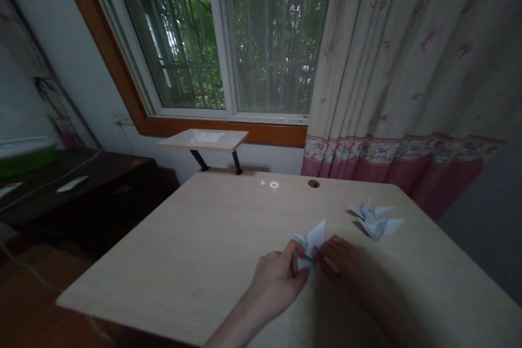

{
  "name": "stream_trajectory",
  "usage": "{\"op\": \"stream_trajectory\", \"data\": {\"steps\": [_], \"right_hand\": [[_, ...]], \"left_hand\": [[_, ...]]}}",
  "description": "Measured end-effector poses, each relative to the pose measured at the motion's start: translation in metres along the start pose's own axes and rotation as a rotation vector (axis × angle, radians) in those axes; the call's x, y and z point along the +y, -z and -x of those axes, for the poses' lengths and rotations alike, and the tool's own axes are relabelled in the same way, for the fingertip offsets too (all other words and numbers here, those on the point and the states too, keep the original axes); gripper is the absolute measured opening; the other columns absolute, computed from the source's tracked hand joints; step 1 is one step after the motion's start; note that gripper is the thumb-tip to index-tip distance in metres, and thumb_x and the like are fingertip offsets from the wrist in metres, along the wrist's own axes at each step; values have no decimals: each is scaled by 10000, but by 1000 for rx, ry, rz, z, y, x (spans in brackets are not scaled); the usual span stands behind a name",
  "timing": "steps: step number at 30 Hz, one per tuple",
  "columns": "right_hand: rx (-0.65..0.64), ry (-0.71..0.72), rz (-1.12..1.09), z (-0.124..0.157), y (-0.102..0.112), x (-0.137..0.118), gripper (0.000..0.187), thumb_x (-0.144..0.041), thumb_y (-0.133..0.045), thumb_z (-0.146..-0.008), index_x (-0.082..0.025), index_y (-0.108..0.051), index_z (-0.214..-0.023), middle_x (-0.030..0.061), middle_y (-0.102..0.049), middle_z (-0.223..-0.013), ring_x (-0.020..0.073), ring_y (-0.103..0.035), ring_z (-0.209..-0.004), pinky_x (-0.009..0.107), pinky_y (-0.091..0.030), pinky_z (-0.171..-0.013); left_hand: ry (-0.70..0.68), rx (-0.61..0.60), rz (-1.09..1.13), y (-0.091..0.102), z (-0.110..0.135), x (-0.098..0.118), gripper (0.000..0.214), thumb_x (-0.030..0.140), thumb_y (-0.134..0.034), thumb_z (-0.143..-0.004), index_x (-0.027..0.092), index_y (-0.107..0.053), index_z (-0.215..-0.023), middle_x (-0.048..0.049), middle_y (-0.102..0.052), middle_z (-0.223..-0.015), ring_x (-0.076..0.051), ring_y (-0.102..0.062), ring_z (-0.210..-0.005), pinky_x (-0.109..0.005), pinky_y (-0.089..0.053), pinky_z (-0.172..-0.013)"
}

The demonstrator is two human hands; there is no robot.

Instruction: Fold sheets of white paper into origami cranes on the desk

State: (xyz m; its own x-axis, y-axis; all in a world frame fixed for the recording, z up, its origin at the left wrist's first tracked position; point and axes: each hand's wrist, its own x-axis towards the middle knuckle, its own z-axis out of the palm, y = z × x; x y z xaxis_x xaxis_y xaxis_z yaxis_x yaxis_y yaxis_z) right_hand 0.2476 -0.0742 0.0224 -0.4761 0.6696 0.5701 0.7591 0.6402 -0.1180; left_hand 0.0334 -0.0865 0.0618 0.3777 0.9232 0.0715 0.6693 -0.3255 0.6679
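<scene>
A white folded paper crane (316, 236) is held between my two hands, just above or on the pale wooden desk (196, 250). My left hand (281, 274) pinches it from the left with thumb and fingers. From the right, my right hand (340, 261) grips its lower right part with the fingertips. One pointed flap sticks up between the hands, while the paper's lower part is partly covered by fingers. Two more folded paper cranes, a rear one (369, 208) and a front one (379, 227), sit close together on the desk to the right.
A small raised shelf (175, 142) on black legs stands at the desk's back left, with white paper (209, 136) on it. A round cable hole (314, 184) lies near the back edge. Behind are a window and a floral curtain (408, 76). A dark table (110, 174) stands left.
</scene>
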Motion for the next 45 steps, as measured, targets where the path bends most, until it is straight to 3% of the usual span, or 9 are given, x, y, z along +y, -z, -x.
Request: {"op": "stream_trajectory", "data": {"steps": [3, 8, 12, 17, 23, 31, 40, 45], "right_hand": [[92, -97, -7, 13, 10, -4, 222, -199, -450, -944, -220, -606, -788, 25, -653, -741, 191, -615, -717, 328, -508, -667], [314, -242, 23, 34, 36, -3, 160, -243, -521, -949, -226, -619, -825, 23, -669, -764, 177, -630, -741, 290, -501, -685], [370, -365, 192, 49, 59, 4, 226, -333, -506, -966, -220, -622, -808, 28, -668, -752, 176, -633, -707, 288, -479, -683], [317, -468, 387, 70, 74, 26, 376, -455, -417, -982, -216, -639, -797, 47, -673, -737, 194, -633, -680, 302, -444, -645], [123, -649, 388, 83, 66, 56, 418, -442, -360, -970, -222, -664, -786, 73, -712, -799, 221, -656, -741, 326, -459, -679], [-42, -743, 251, 85, 48, 73, 383, -426, -371, -922, -215, -685, -866, 95, -732, -878, 258, -661, -849, 367, -476, -748], [-21, -877, 155, 86, 45, 69, 362, -488, -416, -896, -241, -678, -935, 73, -723, -939, 249, -663, -887, 361, -485, -761], [92, -821, 172, 83, 51, 60, 420, -547, -402, -907, -217, -657, -959, 83, -730, -946, 259, -676, -873, 383, -509, -762]], "left_hand": [[15, 55, 171, -11, 0, 9, 111, 162, -575, -801, 208, -636, -882, 41, -625, -619, -126, -564, -565, -212, -358, -544], [-2, 92, 344, -24, -9, 31, 230, 47, -520, -701, 183, -677, -801, 33, -608, -614, -105, -524, -547, -201, -348, -532], [-22, 60, 473, -37, -28, 52, 253, 16, -534, -688, 155, -700, -820, 10, -652, -675, -107, -549, -582, -196, -385, -555], [-58, -6, 557, -62, -58, 72, 237, 30, -571, -716, 157, -730, -838, 0, -686, -713, -125, -589, -648, -225, -453, -652], [-74, -23, 581, -92, -81, 72, 256, 24, -547, -716, 157, -736, -827, -16, -708, -766, -151, -631, -731, -250, -487, -721], [-39, -34, 491, -99, -88, 61, 333, 19, -508, -712, 150, -719, -933, -47, -712, -908, -176, -641, -837, -286, -488, -826], [-12, -62, 606, -103, -88, 55, 417, 32, -536, -756, 169, -640, -1136, -62, -681, -1032, -155, -636, -842, -271, -503, -812], [-37, -11, 595, -100, -84, 48, 465, -15, -531, -747, 162, -617, -1167, -70, -665, -1083, -140, -623, -832, -260, -505, -778]]}}
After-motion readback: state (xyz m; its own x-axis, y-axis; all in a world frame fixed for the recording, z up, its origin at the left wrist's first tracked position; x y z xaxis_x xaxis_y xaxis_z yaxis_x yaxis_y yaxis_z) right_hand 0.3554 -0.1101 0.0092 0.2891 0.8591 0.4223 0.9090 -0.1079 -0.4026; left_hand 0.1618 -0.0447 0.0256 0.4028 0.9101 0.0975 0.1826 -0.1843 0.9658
